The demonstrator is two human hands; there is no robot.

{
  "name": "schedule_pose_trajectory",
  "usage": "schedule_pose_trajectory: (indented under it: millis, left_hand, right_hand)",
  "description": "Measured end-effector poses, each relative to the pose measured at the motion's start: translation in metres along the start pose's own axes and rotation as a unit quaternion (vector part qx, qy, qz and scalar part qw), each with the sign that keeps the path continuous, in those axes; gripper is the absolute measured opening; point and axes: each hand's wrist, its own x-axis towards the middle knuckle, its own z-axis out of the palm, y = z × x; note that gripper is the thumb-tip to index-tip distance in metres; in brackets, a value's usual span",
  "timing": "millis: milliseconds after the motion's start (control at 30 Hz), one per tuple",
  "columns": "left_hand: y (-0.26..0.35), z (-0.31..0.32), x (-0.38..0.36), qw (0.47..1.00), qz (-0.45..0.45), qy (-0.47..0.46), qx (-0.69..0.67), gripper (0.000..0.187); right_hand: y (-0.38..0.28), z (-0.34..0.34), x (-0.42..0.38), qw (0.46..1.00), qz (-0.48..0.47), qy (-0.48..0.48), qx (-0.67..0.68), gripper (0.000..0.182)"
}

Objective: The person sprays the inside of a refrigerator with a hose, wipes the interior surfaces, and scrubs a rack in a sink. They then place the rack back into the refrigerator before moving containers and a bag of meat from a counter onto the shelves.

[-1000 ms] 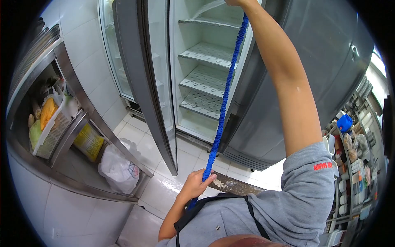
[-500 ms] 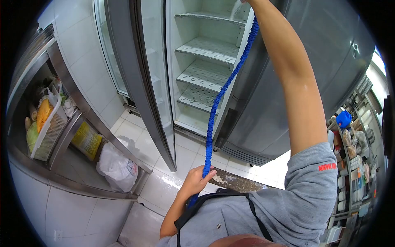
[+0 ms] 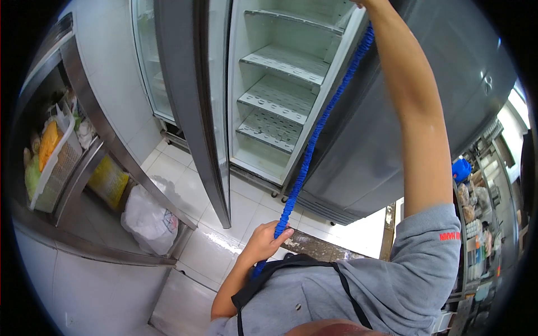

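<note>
We clamp the blue hose point(image 3: 304, 168) in our left hand point(image 3: 260, 245); it runs diagonally upper right toward our right hand point(image 3: 362, 3), whose grip we cannot determine.

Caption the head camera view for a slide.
A left hand grips a long, ruffled blue hose in front of an open, upright refrigerator with perforated shelves.

White tiles cover the wall point(image 3: 106, 67) and the shiny floor point(image 3: 207, 255). A steel-framed shelf unit point(image 3: 103, 120) stands at left, a crowded rack point(image 3: 479, 246) at right.
</note>
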Motion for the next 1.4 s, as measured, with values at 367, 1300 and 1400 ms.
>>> schedule_pose_trajectory:
  millis: [367,1300,1400]
  left_hand:
    - [-0.019,-0.012,0.007,1.000,-0.013,-0.021,-0.004,0.036]
    - [-0.028,0.002,-0.013,0.991,-0.120,-0.049,0.031,0.034]
    - [-0.024,0.012,-0.011,0.994,-0.098,-0.046,0.027,0.035]
  right_hand:
    - [-0.027,-0.003,0.027,0.987,-0.063,0.016,-0.145,0.019]
    - [-0.068,0.144,-0.169,0.959,0.046,-0.098,0.263,0.021]
    - [-0.069,0.150,-0.181,0.955,0.050,-0.132,0.260,0.019]
